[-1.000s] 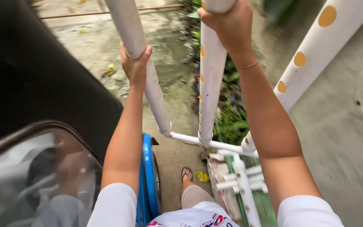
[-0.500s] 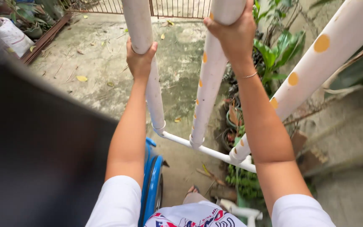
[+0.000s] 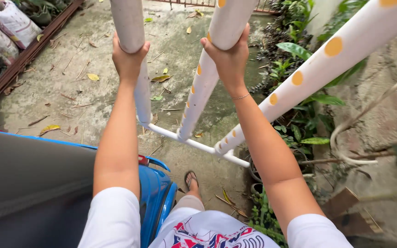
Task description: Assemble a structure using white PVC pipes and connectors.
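I hold up a frame of thick white plastic pipes joined at the far end by a thin white cross pipe point(image 3: 194, 143). My left hand point(image 3: 128, 59) grips the plain left pipe point(image 3: 132, 27) from below. My right hand point(image 3: 229, 56) is wrapped around the middle pipe point(image 3: 205, 87), which has round orange holes along it. A third pipe point(image 3: 327, 57) with the same orange holes runs up to the right, untouched. Both arms are stretched out forward. My sandalled foot point(image 3: 190, 179) shows on the concrete below.
A blue vehicle body point(image 3: 155, 193) with a dark seat stands close at the lower left. Potted green plants point(image 3: 299, 119) line the right side by a rough wall. Filled sacks point(image 3: 5, 23) and a rusty rail lie at the upper left. Dry leaves litter the concrete.
The view has swung up and left, showing more of the concrete yard and the sacks. The pipe frame has risen with both hands keeping the same hold.
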